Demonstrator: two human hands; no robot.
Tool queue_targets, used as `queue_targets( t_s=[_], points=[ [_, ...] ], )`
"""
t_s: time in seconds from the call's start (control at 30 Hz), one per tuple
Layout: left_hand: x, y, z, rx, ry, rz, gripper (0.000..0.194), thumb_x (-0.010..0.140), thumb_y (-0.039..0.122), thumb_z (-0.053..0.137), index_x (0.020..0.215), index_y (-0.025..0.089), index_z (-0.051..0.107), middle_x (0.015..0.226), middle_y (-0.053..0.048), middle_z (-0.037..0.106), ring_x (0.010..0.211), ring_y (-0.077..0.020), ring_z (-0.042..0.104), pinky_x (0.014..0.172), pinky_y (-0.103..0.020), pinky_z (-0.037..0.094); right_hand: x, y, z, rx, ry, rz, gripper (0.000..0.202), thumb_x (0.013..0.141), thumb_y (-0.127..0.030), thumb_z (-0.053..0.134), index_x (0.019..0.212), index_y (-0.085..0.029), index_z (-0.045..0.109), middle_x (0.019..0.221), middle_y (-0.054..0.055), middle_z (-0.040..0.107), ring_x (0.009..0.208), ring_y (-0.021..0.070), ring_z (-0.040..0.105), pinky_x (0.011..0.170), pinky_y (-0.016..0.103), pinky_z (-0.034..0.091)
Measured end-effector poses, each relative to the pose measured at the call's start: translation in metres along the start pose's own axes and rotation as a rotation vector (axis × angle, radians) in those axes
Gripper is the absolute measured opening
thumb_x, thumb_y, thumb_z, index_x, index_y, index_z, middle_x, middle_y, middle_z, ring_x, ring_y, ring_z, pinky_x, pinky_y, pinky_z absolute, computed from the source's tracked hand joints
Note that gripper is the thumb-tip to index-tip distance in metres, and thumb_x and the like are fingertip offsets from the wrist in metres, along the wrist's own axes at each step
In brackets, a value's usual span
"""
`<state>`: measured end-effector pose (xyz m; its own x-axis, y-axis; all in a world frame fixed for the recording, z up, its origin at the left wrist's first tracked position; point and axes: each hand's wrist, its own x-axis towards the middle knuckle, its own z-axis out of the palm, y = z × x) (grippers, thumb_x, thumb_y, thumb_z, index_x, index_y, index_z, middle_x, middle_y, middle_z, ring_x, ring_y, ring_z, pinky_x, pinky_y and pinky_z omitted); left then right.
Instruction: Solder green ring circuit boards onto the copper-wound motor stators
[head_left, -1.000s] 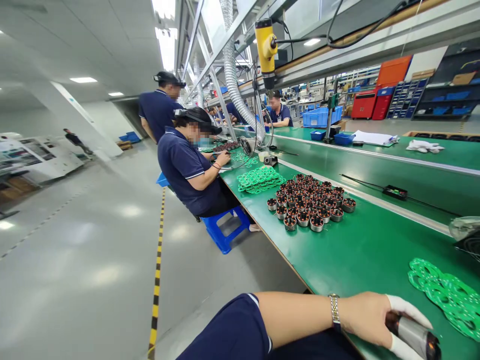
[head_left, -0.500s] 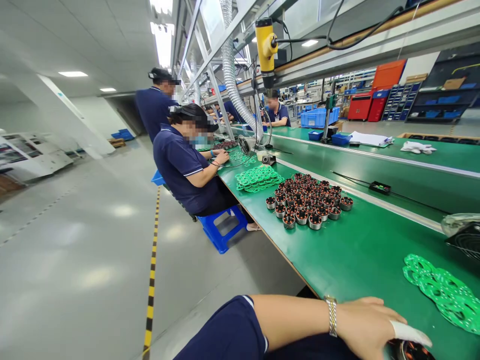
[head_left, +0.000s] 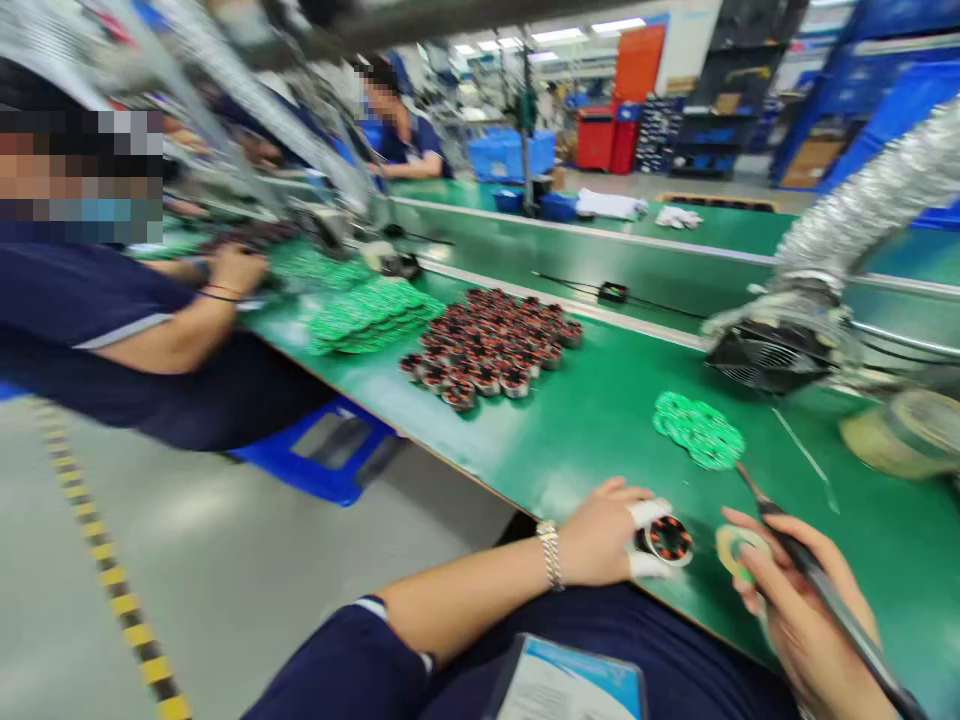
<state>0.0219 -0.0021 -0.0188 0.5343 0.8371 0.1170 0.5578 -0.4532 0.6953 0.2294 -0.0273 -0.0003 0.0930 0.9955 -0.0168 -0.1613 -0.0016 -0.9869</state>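
My left hand (head_left: 600,533), with white covers on its fingertips, grips a motor stator (head_left: 670,540) with copper windings and a metal rim at the table's near edge. To the right, my right hand (head_left: 806,600) holds a soldering iron (head_left: 810,572) with a dark handle, its thin tip pointing up and left. Between the same hand's thumb and fingers is a pale yellow-green ring-shaped piece (head_left: 739,553), blurred, its kind unclear. Just beyond the tip lies a small pile of green ring-shaped circuit boards (head_left: 699,430).
Many stators (head_left: 487,345) stand grouped left of centre, beside a stack of green boards (head_left: 371,315). A co-worker (head_left: 135,310) sits at the left. A black fan (head_left: 776,345) on a silver duct (head_left: 870,190) and a cloudy round container (head_left: 904,432) stand at the right.
The view has swung right and down. My right hand with the soldering iron and the ring-shaped piece has come into view, and the stator in my left hand now shows fully.
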Motion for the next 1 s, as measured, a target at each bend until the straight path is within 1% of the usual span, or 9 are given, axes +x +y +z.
queue_targets(
  t_s=[0.1,0.23,0.4,0.47,0.53,0.67,0.73,0.83,1.0],
  points=[
    [0.002,0.0,-0.002,-0.052,0.037,-0.015,0.076,0.058,0.058,0.07,0.119,0.018,0.049,0.119,-0.013,0.058,0.112,-0.0262,0.052,0.105,-0.047,0.026,-0.005,-0.002,0.0,0.01,-0.121,0.014,0.041,0.076,-0.021,0.069,0.109,-0.026,0.046,0.112,0.009,0.061,0.057,0.0118,0.061,0.045,0.024,0.052],
    [0.002,0.003,0.003,-0.059,0.08,-0.057,0.056,0.061,0.052,0.071,0.104,0.019,0.055,0.109,-0.01,0.062,0.106,-0.0254,0.055,0.103,-0.047,0.028,-0.002,-0.005,0.003,0.047,-0.278,-0.056,0.038,0.078,-0.021,0.067,0.108,-0.028,0.045,0.118,0.009,0.058,0.068,0.0126,0.062,0.056,0.025,0.054],
    [0.001,0.003,0.004,-0.066,0.072,-0.074,0.054,0.062,0.047,0.072,0.106,0.02,0.057,0.113,-0.011,0.06,0.11,-0.026,0.053,0.104,-0.049,0.028,0.006,-0.004,0.004,0.0,-0.274,-0.087,0.031,0.082,-0.026,0.063,0.107,-0.027,0.043,0.112,0.007,0.061,0.091,0.0178,0.063,0.083,0.037,0.052],
    [0.001,0.002,0.002,-0.079,0.064,-0.078,0.053,0.062,0.047,0.073,0.106,0.021,0.058,0.115,-0.012,0.059,0.112,-0.0265,0.051,0.104,-0.05,0.027,0.011,-0.006,0.006,-0.091,-0.249,-0.081,0.029,0.084,-0.028,0.059,0.107,-0.028,0.041,0.111,0.006,0.06,0.09,0.0186,0.064,0.082,0.038,0.053],
    [0.002,0.002,-0.001,-0.093,0.069,-0.08,0.052,0.062,0.046,0.074,0.105,0.021,0.059,0.116,-0.012,0.058,0.113,-0.0274,0.051,0.102,-0.049,0.03,0.014,-0.009,0.01,-0.326,-0.237,-0.129,0.028,0.084,-0.03,0.06,0.107,-0.027,0.044,0.106,0.006,0.061,0.089,0.0189,0.064,0.08,0.036,0.053],
    [0.002,0.003,-0.003,-0.14,0.091,-0.057,0.047,0.063,0.041,0.074,0.102,0.019,0.06,0.108,-0.011,0.061,0.106,-0.0263,0.053,0.095,-0.044,0.039,0.02,-0.019,0.018,-0.771,-0.372,-0.352,0.038,0.08,-0.03,0.065,0.114,-0.023,0.049,0.098,0.006,0.061,0.087,0.0189,0.061,0.079,0.031,0.052],
    [0.001,0.003,-0.002,-0.172,0.111,-0.078,0.047,0.065,0.038,0.073,0.104,0.017,0.057,0.104,-0.01,0.061,0.1,-0.025,0.056,0.091,-0.041,0.043,0.023,-0.021,0.02,-0.782,-0.504,-0.418,0.042,0.08,-0.03,0.065,0.117,-0.022,0.046,0.101,0.006,0.06,0.089,0.0184,0.06,0.079,0.03,0.05],
    [-0.002,0.002,0.001,-0.23,0.124,-0.142,0.051,0.065,0.032,0.072,0.108,0.017,0.05,0.101,-0.009,0.061,0.098,-0.0246,0.057,0.087,-0.04,0.047,0.03,-0.019,0.023,-0.728,-0.678,-0.395,0.04,0.081,-0.034,0.064,0.115,-0.022,0.047,0.1,0.006,0.058,0.088,0.0179,0.058,0.078,0.03,0.049],
    [-0.004,0.001,0.004,-0.237,0.13,-0.151,0.044,0.063,0.024,0.072,0.099,0.019,0.047,0.103,-0.008,0.06,0.094,-0.0228,0.059,0.084,-0.038,0.049,0.037,-0.005,0.023,-0.617,-0.711,-0.289,0.04,0.078,-0.04,0.066,0.109,-0.022,0.05,0.098,0.005,0.057,0.085,0.0178,0.056,0.077,0.03,0.047]
  ],
)
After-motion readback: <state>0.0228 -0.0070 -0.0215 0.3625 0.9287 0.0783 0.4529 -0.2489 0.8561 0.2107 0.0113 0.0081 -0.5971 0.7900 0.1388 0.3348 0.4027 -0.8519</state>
